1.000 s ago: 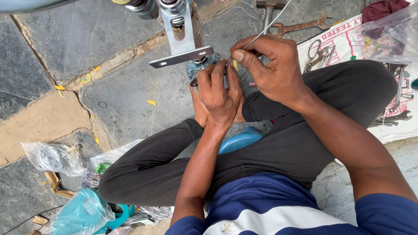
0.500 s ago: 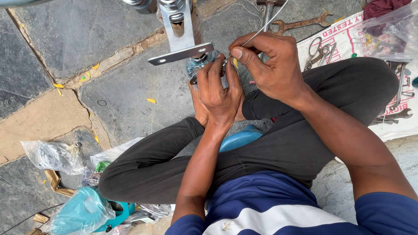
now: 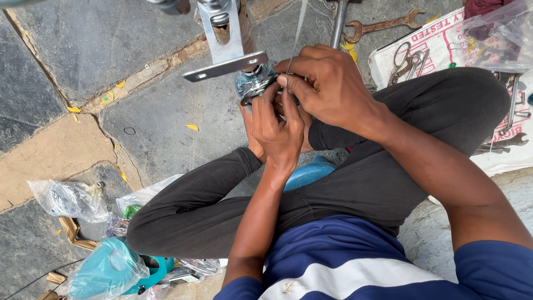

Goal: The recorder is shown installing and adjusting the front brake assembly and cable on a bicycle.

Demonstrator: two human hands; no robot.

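Head view: both hands meet at twelve o'clock over a small shiny metal fitting (image 3: 252,86) under a flat steel bracket (image 3: 225,65). The left hand (image 3: 276,130) has its grip closed around the fitting from below. The right hand (image 3: 330,86), grip pinching a thin wire (image 3: 300,30), now holds that wire nearly upright, where half a second ago it slanted toward one o'clock, so the wire looks drawn taut. A rusty spanner (image 3: 383,25) lies at one o'clock, scissors (image 3: 408,58) on the printed sheet (image 3: 444,39) beside it.
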